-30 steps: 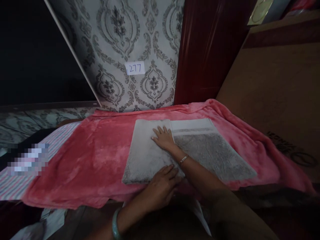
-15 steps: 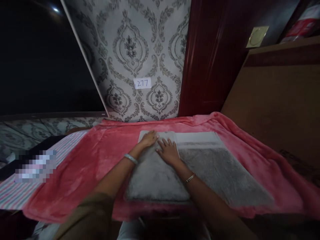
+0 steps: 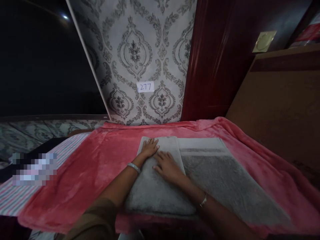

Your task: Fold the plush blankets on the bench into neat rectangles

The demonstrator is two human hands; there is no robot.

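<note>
A grey towel (image 3: pixel 210 180) lies on a pink plush blanket (image 3: pixel 100 166), its left part folded over into a thicker layer and its right part flat with a pale band near the far edge. My left hand (image 3: pixel 150 147) rests flat on the far end of the folded part, fingers spread. Just nearer and to the right, my right hand (image 3: pixel 167 166) lies palm down on the same folded layer, fingers stretched out and slightly blurred. Neither hand grips the cloth. My right forearm hides part of the towel's near middle.
A patterned wall with a paper marked 277 (image 3: pixel 145 87) rises behind the blanket. A dark screen (image 3: pixel 47 63) stands at the left, above a striped cloth (image 3: pixel 70 146). To the right are a dark red panel (image 3: pixel 207 60) and a large cardboard box (image 3: pixel 280 110).
My right hand has slid toward me along the folded towel, while my left hand stays near its far end. The whole view has shifted slightly.
</note>
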